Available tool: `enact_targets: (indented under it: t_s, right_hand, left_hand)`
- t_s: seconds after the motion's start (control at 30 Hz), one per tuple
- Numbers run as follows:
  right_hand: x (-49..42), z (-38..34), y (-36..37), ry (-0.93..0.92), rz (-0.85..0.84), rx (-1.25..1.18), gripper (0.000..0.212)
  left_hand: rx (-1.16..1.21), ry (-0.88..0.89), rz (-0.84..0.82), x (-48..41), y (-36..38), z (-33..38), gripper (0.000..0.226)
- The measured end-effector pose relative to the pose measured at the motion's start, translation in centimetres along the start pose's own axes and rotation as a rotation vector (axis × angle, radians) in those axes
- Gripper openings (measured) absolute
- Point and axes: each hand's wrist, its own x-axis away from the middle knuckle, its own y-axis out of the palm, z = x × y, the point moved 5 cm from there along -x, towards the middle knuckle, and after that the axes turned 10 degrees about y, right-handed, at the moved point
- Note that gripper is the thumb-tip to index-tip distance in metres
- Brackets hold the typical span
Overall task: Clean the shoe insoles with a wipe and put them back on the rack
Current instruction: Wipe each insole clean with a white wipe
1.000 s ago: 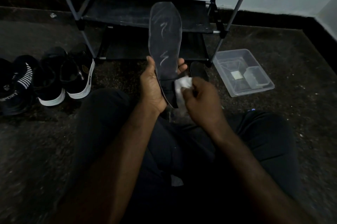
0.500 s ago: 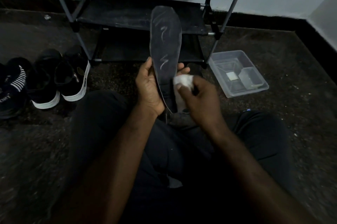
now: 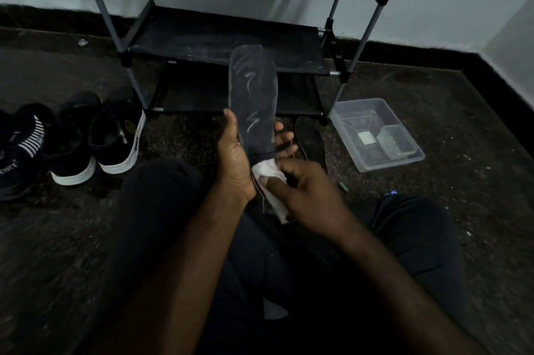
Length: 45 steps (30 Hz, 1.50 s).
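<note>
A dark insole (image 3: 253,100) with pale streaks stands upright in front of me, toe end up. My left hand (image 3: 235,158) grips its lower half from the left side. My right hand (image 3: 306,193) presses a white wipe (image 3: 270,178) against the insole's heel end, which the wipe and fingers hide. A second dark insole (image 3: 310,138) lies on the floor just behind my hands. The black shoe rack (image 3: 225,37) stands straight ahead with bare shelves.
A clear plastic tub (image 3: 377,133) sits on the floor to the right of the rack. Several dark sneakers (image 3: 95,138) stand in a row at the left. My legs in dark trousers fill the lower view. A wall corner lies at right.
My right hand and the wipe slid down the insole toward the heel. The view shifted, so the rack's upper shelf shows.
</note>
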Motion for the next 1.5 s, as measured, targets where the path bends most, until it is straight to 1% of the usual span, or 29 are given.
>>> enact_targets:
  t_s: [0.07,0.13,0.17,0.23,0.3,0.33,0.4,0.47,0.5,0.53,0.6,0.63,0.67,0.7,0.77,0.8,0.87,0.93,0.97,1.03,1.1,1.17,1.23,1.27,1.3,1.37,1.4,1.43,1.5]
  right_hand:
    - [-0.4,0.0,-1.3,0.053,0.12,-0.168,0.016]
    - [-0.9,-0.3,-2.4,0.023,0.326,0.011,0.023]
    - [-1.1,-0.7,-2.2,0.001,0.366,0.149,0.023]
    - [-1.0,-1.2,-0.6,-0.048,0.278,0.275,0.019]
    - [-0.6,-1.2,0.4,-0.024,0.116,0.155,0.021]
    - [-0.6,-1.2,0.2,-0.001,0.104,0.075,0.017]
    - [-0.6,-0.9,-1.3,-0.027,0.291,0.078,0.008]
    - [-0.6,-1.2,-2.0,-0.066,0.488,0.314,0.011]
    - [-0.8,-1.2,-1.5,-0.084,0.465,0.399,0.015]
    - [-0.9,-1.2,-0.5,-0.108,0.369,0.406,0.016]
    - [-0.8,-1.1,0.6,-0.109,0.178,0.294,0.011]
    - [-0.9,-1.1,0.5,-0.064,0.145,0.208,0.014]
    - [-1.0,-0.7,0.1,-0.009,0.155,0.105,0.014]
    - [-1.1,-0.5,-0.6,0.007,0.236,0.068,0.011]
    - [-1.1,-0.6,-1.7,-0.036,0.447,0.228,0.009]
    - [-1.1,-0.7,-1.4,-0.064,0.47,0.34,0.012]
    - [-1.2,-0.3,0.2,-0.089,0.31,0.353,0.014]
    - [-1.0,-0.3,0.8,-0.036,0.17,0.137,0.011]
    - [-1.0,-0.1,0.5,-0.006,0.179,0.025,0.014]
    - [-0.9,0.0,-0.9,-0.036,0.352,0.031,0.014]
    - [-0.8,-0.3,-1.6,-0.073,0.507,0.235,0.006]
    - [-1.0,-0.2,-0.6,-0.08,0.382,0.261,0.008]
    - [-1.0,-0.1,0.3,-0.012,0.214,0.107,0.014]
    - [-0.9,-0.1,0.2,0.005,0.221,0.034,0.015]
    - [-0.8,-0.2,-0.4,-0.002,0.299,0.022,0.014]
    - [-0.6,-0.4,-1.5,-0.039,0.495,0.203,0.008]
    - [-0.6,-0.5,-1.4,-0.033,0.504,0.315,0.006]
    - [-0.8,-0.3,-0.8,-0.026,0.435,0.37,0.007]
    - [-0.9,-0.1,0.3,0.004,0.247,0.258,0.013]
  left_hand:
    - [-0.012,-0.03,-0.03,0.1,0.1,0.1,0.08]
    - [-0.001,-0.046,-0.078,0.4,0.4,-0.2,0.08]
    - [-0.002,-0.04,-0.084,0.5,0.6,-0.3,0.078]
    - [-0.004,0.002,-0.061,0.4,0.4,-0.4,0.075]
    - [0.018,0.036,-0.035,0.3,0.3,0.0,0.074]
    - [0.016,0.042,-0.041,0.3,0.3,0.1,0.075]
    - [-0.007,0.026,-0.082,0.6,0.8,0.3,0.076]
    - [-0.006,0.011,-0.081,0.8,1.1,0.1,0.073]
    - [-0.01,0.019,-0.063,0.8,1.0,0.0,0.07]
    - [-0.018,0.033,-0.041,0.7,0.8,0.0,0.069]
    - [-0.029,0.046,-0.001,0.3,0.2,0.0,0.071]
    - [-0.037,0.042,-0.001,0.2,0.0,0.0,0.073]
    - [-0.049,0.028,-0.016,0.2,0.0,0.1,0.076]
    - [-0.056,0.007,-0.034,0.3,0.2,0.0,0.077]
    - [-0.047,-0.019,-0.046,0.5,0.5,-0.3,0.074]
    - [-0.044,-0.014,-0.038,0.5,0.5,-0.4,0.071]
    - [-0.06,0.01,-0.012,0.3,0.2,-0.3,0.067]
    - [-0.085,0.018,0.025,0.2,0.0,0.0,0.067]
    - [-0.086,0.013,0.028,0.2,0.1,0.1,0.067]
    - [-0.06,-0.019,0.004,0.3,0.7,0.2,0.067]
    - [-0.062,-0.046,-0.014,0.5,0.9,-0.2,0.069]
    - [-0.125,-0.037,0.006,0.4,0.7,-0.5,0.075]
    - [-0.151,-0.018,0.033,0.3,0.3,-0.6,0.079]
    - [-0.144,-0.026,0.035,0.3,0.2,-0.6,0.081]
    - [-0.14,-0.036,0.024,0.4,0.2,-0.6,0.081]
    - [-0.141,-0.045,-0.009,0.6,0.4,-0.6,0.079]
    - [-0.135,-0.037,-0.018,0.6,0.4,-0.6,0.077]
    - [-0.127,-0.028,-0.019,0.7,0.4,-0.7,0.075]
    - [-0.115,-0.024,-0.002,0.6,0.3,-0.7,0.075]
